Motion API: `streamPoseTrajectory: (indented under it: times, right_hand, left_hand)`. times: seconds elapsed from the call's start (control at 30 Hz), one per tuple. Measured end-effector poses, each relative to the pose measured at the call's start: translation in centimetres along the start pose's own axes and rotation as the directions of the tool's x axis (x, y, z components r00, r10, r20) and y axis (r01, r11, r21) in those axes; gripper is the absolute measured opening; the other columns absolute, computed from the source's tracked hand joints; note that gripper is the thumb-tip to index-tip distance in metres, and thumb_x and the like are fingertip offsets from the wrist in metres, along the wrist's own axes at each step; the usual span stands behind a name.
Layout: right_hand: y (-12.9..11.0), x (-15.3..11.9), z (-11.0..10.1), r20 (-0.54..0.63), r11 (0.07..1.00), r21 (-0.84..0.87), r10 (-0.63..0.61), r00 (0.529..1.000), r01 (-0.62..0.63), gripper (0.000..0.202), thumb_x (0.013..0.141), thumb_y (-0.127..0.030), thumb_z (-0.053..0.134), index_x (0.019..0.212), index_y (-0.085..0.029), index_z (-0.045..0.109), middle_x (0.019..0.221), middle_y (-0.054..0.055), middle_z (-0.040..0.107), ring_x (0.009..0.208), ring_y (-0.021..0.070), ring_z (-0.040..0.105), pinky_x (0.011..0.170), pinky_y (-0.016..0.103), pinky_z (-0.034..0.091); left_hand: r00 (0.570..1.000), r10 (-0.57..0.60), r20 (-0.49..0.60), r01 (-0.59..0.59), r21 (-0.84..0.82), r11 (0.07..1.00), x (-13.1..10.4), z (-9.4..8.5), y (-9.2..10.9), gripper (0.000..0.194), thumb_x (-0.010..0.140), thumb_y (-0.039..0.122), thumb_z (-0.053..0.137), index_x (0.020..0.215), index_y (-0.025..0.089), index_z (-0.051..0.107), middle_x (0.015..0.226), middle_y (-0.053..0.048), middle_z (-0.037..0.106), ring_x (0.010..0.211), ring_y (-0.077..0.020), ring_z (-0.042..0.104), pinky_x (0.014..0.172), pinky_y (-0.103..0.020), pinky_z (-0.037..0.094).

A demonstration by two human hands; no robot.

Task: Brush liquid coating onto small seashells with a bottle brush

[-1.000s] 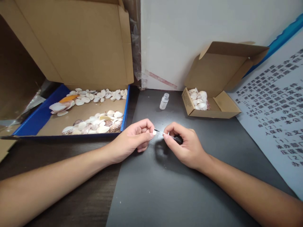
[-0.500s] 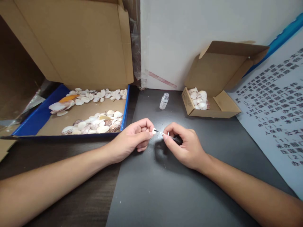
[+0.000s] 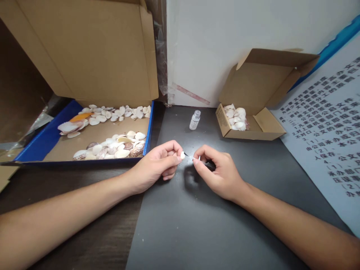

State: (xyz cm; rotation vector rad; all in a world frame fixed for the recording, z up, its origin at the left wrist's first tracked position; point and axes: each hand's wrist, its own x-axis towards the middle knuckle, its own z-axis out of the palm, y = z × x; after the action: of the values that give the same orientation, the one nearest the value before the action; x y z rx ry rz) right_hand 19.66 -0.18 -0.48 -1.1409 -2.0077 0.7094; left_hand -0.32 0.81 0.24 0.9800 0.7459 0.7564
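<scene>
Between the thumb and fingertips of my left hand is a small white shell. My right hand is closed on a thin brush, its dark tip at the shell's upper edge. The brush's black cap shows partly behind my right fingers. Beyond the hands, a small clear bottle with a printed label stands upright, uncapped.
A blue-sided cardboard box at left holds rows of shells. At back right is a small open carton with white shells. A printed sheet lies along the right. A grey mat covers the table.
The shell has turned slightly in my left fingers, and the brush tip has shifted a little up and left. Boxes and bottle stay where they were.
</scene>
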Motion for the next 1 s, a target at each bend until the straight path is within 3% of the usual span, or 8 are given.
streamPoseTrajectory:
  times: [0.4, 0.6, 1.0]
  right_hand:
    - [0.0, 0.04, -0.06, 0.074, 0.985, 0.16, -0.076, 0.994, 0.063, 0.011, 0.088, -0.017, 0.055, 0.078, -0.02, 0.053, 0.061, -0.005, 0.051, 0.054, 0.0089, 0.043, 0.053, 0.021, 0.037]
    - [0.0, 0.22, -0.08, 0.022, 0.988, 0.117, -0.108, 0.994, 0.105, 0.011, 0.086, -0.015, 0.058, 0.077, -0.019, 0.056, 0.069, -0.002, 0.054, 0.06, 0.0103, 0.046, 0.056, 0.022, 0.038]
    - [0.07, 0.21, 0.03, 0.07, 0.985, 0.124, -0.133, 0.989, 0.124, 0.013, 0.088, -0.015, 0.056, 0.076, -0.019, 0.054, 0.065, -0.003, 0.053, 0.056, 0.0097, 0.043, 0.053, 0.022, 0.035]
  left_hand:
    - [1.0, 0.008, -0.022, -0.008, 0.008, 1.0, -0.04, 0.08, -0.06, 0.015, 0.085, 0.023, 0.064, 0.082, 0.019, 0.05, 0.059, 0.009, 0.04, 0.046, -0.0039, 0.031, 0.043, -0.016, 0.037]
    - [0.998, 0.024, -0.062, -0.022, 0.03, 0.999, -0.02, 0.1, -0.03, 0.016, 0.082, 0.024, 0.067, 0.082, 0.019, 0.052, 0.055, 0.009, 0.039, 0.047, -0.006, 0.033, 0.044, -0.018, 0.042]
    - [0.998, 0.02, -0.061, -0.018, 0.027, 0.999, 0.05, 0.2, 0.04, 0.015, 0.08, 0.025, 0.069, 0.082, 0.018, 0.056, 0.061, 0.008, 0.043, 0.046, -0.0051, 0.035, 0.042, -0.019, 0.045]
